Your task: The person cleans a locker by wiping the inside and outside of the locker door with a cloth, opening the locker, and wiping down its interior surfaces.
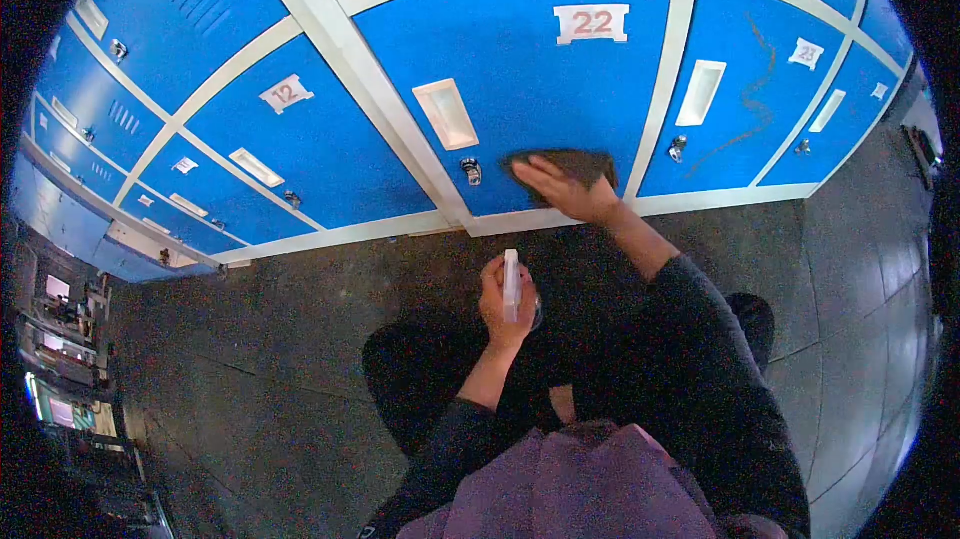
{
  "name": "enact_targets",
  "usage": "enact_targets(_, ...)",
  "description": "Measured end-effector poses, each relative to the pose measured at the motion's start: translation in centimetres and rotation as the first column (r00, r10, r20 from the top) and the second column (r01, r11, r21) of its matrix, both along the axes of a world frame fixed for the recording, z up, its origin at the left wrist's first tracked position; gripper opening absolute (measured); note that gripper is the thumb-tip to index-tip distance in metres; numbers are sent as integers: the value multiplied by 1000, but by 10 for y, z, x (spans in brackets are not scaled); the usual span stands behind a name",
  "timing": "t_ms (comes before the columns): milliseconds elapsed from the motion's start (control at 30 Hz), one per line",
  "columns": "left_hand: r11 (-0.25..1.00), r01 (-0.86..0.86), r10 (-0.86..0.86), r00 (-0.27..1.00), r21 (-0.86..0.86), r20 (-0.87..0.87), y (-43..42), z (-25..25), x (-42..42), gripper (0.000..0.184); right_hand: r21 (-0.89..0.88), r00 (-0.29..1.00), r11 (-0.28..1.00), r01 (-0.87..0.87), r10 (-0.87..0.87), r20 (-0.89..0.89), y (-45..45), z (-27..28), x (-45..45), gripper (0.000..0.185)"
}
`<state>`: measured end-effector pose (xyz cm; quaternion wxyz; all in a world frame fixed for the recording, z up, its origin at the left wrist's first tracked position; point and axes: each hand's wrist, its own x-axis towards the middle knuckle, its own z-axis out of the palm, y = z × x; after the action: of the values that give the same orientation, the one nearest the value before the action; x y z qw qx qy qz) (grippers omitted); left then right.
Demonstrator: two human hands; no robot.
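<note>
My right hand presses a dark cloth flat against the lower part of the blue locker door numbered 22. The cloth spreads out beyond my fingers, right of that door's metal lock. Lower down, in front of my lap, my left hand is wrapped round a spray bottle. The white spray head of the bottle points toward the lockers; most of its body is hidden by my hand.
Locker 12 stands to the left, and locker 23, marked with a brownish streak, to the right. White frames divide the doors. Dark floor tiles surround my bent legs. Cluttered furniture shows at far left.
</note>
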<state>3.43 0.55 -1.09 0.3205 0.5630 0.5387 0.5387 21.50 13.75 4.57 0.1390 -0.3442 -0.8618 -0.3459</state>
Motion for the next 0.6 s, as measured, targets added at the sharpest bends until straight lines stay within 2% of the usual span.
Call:
enact_targets(100, 997, -14, 21, 996, 82, -85, 2, 2, -1, 41, -324, 991, 944, -56, 12, -137, -6, -54, 28, 57)
enact_targets(167, 994, -8, 16, 997, 106, -75, 1, 7, 0, 41, -390, 984, 919, -65, -4, -175, -8, -60, 35, 58)
enact_targets(233, 994, -8, 15, 998, 106, -65, 0, 8, 0, 40, -401, 985, 916, -25, -45, -166, -16, -50, 34, 57)
enact_targets(333, 995, -31, 40, 995, 100, -86, 0, 13, 2, 40, -648, 946, 755, 103, -275, -170, -34, -12, 19, 51)
enact_targets(400, 990, -62, 81, 986, 126, -148, -5, 21, 3, 40, -318, 915, 945, 73, -191, -355, -12, -6, 19, 49)
enact_targets(433, 993, -44, 58, 991, 113, -120, -5, 19, 2, 40, -132, 894, 989, 70, -121, -431, 3, -1, 18, 48)
enact_targets(500, 995, -7, 14, 998, 96, -67, -2, 13, 0, 40, 152, 829, 931, 333, -212, -518, -1, 72, 10, 54)
enact_targets(533, 997, 1, 0, 1000, 72, -13, 1, 5, -1, 40, 198, 771, 872, 448, -265, -580, -3, 106, 8, 56)
enact_targets(567, 999, 14, -16, 999, 48, 43, 3, -6, -2, 40, 332, 740, 822, 462, -151, -655, 6, 130, 11, 56)
enact_targets(600, 999, 27, -29, 995, 21, 99, 5, -13, -1, 40, 387, 716, 772, 504, -123, -687, 9, 153, 13, 55)
